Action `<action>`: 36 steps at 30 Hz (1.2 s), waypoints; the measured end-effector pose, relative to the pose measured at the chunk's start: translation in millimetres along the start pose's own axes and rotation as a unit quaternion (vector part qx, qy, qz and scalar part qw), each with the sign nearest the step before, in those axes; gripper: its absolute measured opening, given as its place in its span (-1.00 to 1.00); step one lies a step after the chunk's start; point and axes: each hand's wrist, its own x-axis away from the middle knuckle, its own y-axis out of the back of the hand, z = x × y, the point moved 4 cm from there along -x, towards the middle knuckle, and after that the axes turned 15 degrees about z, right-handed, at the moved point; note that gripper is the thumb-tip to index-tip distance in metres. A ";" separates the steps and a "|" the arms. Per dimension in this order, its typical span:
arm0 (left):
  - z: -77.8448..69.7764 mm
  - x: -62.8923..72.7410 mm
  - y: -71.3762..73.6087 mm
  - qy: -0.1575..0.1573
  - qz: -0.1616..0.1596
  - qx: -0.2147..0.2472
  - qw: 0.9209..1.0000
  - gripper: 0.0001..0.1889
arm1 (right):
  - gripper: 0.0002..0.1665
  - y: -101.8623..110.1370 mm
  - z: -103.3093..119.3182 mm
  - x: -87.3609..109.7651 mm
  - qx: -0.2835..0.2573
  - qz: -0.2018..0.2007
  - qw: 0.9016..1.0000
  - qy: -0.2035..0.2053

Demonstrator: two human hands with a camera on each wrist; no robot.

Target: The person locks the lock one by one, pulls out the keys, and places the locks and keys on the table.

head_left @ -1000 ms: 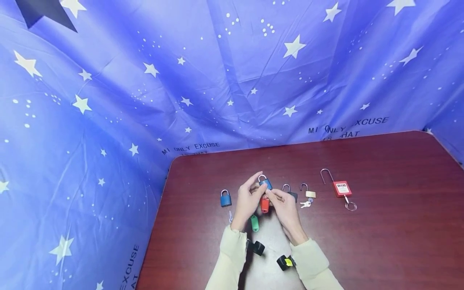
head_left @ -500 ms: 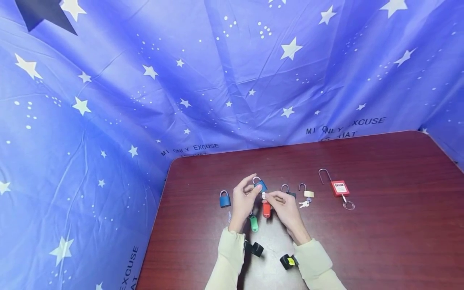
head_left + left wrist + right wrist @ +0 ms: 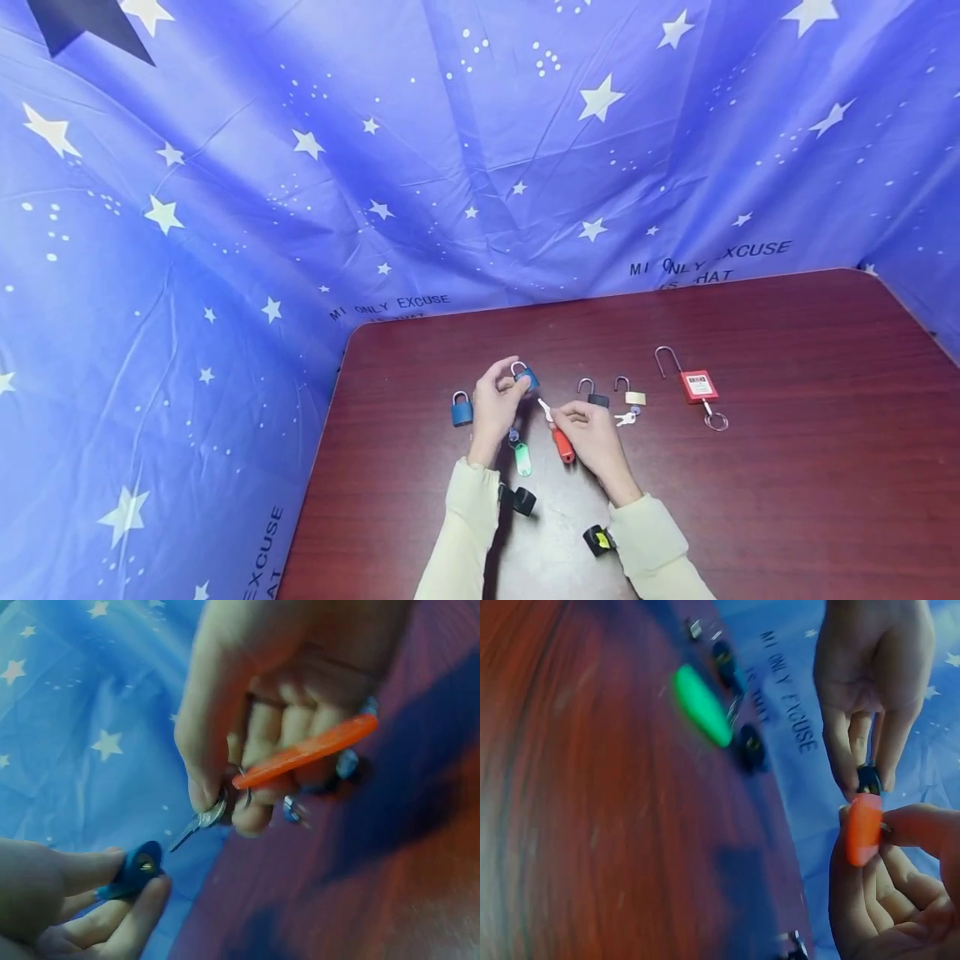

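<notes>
Near the table's middle, my left hand (image 3: 493, 410) pinches a small blue padlock (image 3: 528, 380) by its body, its shackle pointing up and away. The left wrist view shows the brass keyhole in the underside of the padlock (image 3: 133, 871). My right hand (image 3: 594, 435) pinches a silver key (image 3: 545, 410) between thumb and finger. From that key's ring hangs a red key tag (image 3: 562, 447). The blade of the key (image 3: 196, 823) points at the padlock, with a short gap between them. In the right wrist view the red tag (image 3: 865, 830) hides the key.
Left of the hands stands another blue padlock (image 3: 462, 410). A green key tag (image 3: 522, 460) lies below the left hand. To the right are a black padlock (image 3: 597, 401), a brass padlock (image 3: 635, 399) with keys (image 3: 625, 418), and a red padlock (image 3: 699, 386). A starry blue curtain (image 3: 450, 167) hangs behind.
The hands have parted: the left moved left with the padlock, and the key, earlier right at the padlock's underside, is now apart from it. The red tag has swung lower right.
</notes>
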 end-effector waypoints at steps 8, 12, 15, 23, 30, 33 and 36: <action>13.0 -2.5 -8.0 0.060 0.037 -0.161 0.984 -0.53 | -0.85 -1.8 3.8 -4.7 0.242 -0.035 0.969 0.013; 14.0 -4.8 -12.8 0.057 0.050 -0.199 0.977 -0.51 | -0.65 -4.7 5.3 -7.2 0.331 -0.036 0.943 0.005; 12.9 -6.3 -16.1 0.042 0.047 -0.232 0.971 -0.52 | -0.58 -5.4 6.5 -9.7 0.362 -0.039 0.931 -0.001; 14.1 -9.4 -21.1 0.019 0.022 -0.263 0.964 -0.55 | -0.63 -6.7 10.8 -12.2 0.374 -0.042 0.927 0.004; 13.1 -11.3 -22.2 0.020 0.004 -0.287 0.958 -0.55 | -0.75 -9.3 10.7 -14.0 0.368 -0.029 0.929 -0.001; 13.4 -12.8 -23.9 0.035 0.007 -0.301 0.953 -0.53 | -0.77 -9.8 9.9 -14.8 0.367 -0.023 0.930 -0.006; 14.0 -14.4 -26.1 0.051 0.013 -0.314 0.948 -0.51 | -0.77 -10.1 10.1 -14.9 0.365 -0.021 0.931 -0.012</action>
